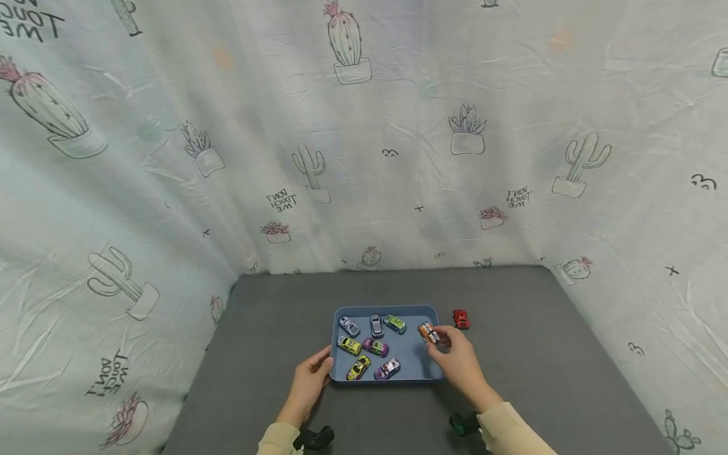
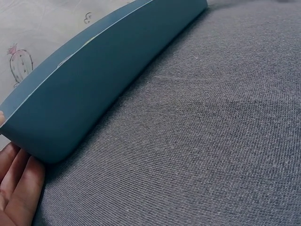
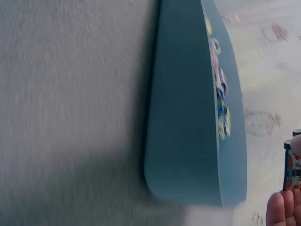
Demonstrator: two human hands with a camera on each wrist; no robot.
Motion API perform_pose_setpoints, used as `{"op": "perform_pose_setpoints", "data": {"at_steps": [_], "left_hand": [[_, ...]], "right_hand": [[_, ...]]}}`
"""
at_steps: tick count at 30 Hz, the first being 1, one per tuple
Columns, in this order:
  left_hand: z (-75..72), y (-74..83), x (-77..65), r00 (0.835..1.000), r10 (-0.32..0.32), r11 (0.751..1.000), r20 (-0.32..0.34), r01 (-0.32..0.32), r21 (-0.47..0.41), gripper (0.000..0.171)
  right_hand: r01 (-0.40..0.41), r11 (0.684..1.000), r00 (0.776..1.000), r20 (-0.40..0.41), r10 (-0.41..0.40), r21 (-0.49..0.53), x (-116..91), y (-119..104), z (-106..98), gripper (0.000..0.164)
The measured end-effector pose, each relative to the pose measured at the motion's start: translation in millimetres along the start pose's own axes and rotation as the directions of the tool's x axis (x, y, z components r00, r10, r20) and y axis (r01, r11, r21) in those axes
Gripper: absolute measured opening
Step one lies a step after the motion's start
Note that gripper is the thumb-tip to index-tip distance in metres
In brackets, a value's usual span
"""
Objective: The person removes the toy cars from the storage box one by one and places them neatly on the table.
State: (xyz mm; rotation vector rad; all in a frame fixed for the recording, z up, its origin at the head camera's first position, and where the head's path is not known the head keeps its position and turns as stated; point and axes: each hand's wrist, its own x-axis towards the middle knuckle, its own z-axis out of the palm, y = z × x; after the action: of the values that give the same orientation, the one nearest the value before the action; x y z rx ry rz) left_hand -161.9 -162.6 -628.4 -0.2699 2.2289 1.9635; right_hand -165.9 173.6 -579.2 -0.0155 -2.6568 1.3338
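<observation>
A blue rectangular tray (image 1: 414, 365) holds several small toy cars, among them a purple car (image 1: 375, 346), a yellow-and-black car (image 1: 358, 368) and a green car (image 1: 395, 324). My left hand (image 1: 308, 381) grips the tray's near left corner, thumb at the rim and fingers (image 2: 26, 190) against the outer wall. Over the right part of the tray, my right hand (image 1: 461, 361) pinches an orange-and-white toy car (image 1: 428, 333) between thumb and fingers. In the right wrist view, that car shows above the rim, partly cut off by the frame edge.
On the grey cloth-covered table (image 1: 534, 354), a red toy car (image 1: 461, 319) lies outside the tray, just right of it. A pale curtain (image 1: 398, 177) printed with cacti hangs behind the table and along both sides.
</observation>
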Motion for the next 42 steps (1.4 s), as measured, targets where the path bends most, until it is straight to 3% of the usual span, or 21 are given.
{"op": "perform_pose_setpoints", "data": {"at_steps": [9,17,24,34,42], "left_hand": [[-0.2,0.2,-0.8,1.000,0.014,1.000,-0.020,-0.014,0.010,0.040],[0.4,1.1,-0.4,1.000,-0.003,1.000,-0.022,0.003,0.020,0.041],[0.4,1.6,-0.9,1.000,0.002,1.000,-0.022,-0.002,0.018,0.040],[-0.1,0.1,-1.6,0.999,0.029,1.000,-0.013,-0.029,0.013,0.042],[-0.4,0.6,-1.2,1.000,0.010,1.000,0.000,-0.010,-0.005,0.041]], "right_hand": [[-0.113,0.993,0.990,-0.084,0.115,0.034,8,27,-34,0.040],[-0.141,0.990,0.975,-0.169,0.143,0.024,20,49,-45,0.041],[-0.217,0.973,0.964,-0.139,0.225,0.074,31,64,-53,0.047],[-0.224,0.972,0.970,-0.106,0.217,-0.067,49,86,-56,0.046],[-0.241,0.966,0.969,-0.086,0.233,-0.098,55,91,-53,0.045]]}}
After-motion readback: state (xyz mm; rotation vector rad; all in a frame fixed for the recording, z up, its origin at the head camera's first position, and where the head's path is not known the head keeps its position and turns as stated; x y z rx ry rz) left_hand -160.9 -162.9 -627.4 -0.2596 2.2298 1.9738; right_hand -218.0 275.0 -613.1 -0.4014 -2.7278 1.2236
